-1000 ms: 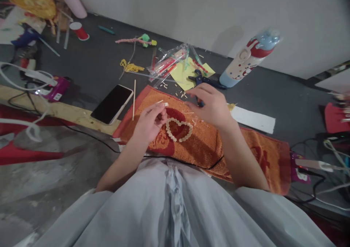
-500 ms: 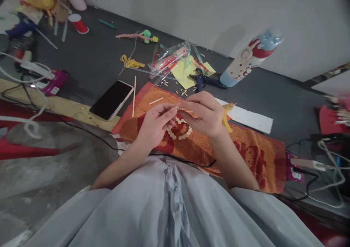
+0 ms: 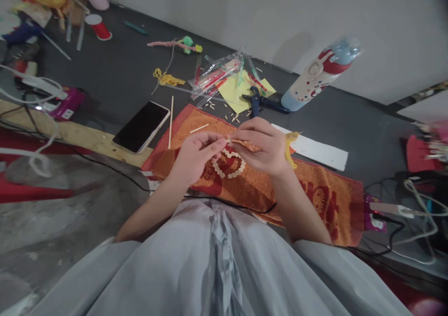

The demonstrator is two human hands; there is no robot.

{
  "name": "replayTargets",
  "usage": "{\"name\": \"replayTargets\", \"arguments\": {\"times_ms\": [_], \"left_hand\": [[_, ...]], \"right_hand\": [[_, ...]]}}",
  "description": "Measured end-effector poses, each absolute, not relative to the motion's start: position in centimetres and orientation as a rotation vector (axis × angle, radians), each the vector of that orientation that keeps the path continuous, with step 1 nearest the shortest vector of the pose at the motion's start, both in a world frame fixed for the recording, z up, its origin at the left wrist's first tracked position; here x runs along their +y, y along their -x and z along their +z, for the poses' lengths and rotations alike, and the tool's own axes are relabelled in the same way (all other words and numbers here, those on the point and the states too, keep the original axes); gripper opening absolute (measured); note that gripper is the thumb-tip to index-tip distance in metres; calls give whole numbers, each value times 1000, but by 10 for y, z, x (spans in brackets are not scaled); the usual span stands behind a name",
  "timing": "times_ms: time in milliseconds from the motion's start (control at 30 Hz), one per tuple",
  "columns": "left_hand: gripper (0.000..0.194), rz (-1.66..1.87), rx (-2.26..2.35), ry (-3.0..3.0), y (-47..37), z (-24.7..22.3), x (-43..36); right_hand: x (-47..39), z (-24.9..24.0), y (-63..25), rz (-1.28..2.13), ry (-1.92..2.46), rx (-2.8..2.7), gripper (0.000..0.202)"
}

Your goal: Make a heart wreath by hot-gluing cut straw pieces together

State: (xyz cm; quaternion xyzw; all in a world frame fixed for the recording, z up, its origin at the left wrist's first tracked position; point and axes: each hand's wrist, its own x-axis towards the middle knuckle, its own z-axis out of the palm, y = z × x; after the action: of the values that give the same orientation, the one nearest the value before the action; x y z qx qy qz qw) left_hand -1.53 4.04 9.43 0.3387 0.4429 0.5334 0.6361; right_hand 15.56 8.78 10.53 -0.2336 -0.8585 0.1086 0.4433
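My left hand is closed in a pinch, thumb and forefinger on a tiny pale piece, too small to name. My right hand meets it there, fingertips also pinched, and partly hides what it holds. Beneath both hands an orange towel is spread out. On it lies a heart-shaped outline of small pale wooden pieces, partly covered by my fingers. A short wooden stick rests on the towel above my left hand. Beside my right hand is a yellow tool with a pointed tip, half hidden.
A phone and a longer wooden stick lie to the left. Behind the towel are wooden bits, blue-handled cutters, yellow paper and plastic packets. A bottle and a white strip stand right. Cables cross both sides.
Both hands stay together over the towel, with only slight finger movement at the pinched piece. The view has shifted a little; nothing else has visibly moved.
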Motion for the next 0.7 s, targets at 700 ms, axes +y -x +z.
{"name": "replayTargets", "arguments": {"times_ms": [700], "left_hand": [[26,1119,1085,-854,18,83,44]], "right_hand": [[88,95,-159,305,628,-2233,16]]}}
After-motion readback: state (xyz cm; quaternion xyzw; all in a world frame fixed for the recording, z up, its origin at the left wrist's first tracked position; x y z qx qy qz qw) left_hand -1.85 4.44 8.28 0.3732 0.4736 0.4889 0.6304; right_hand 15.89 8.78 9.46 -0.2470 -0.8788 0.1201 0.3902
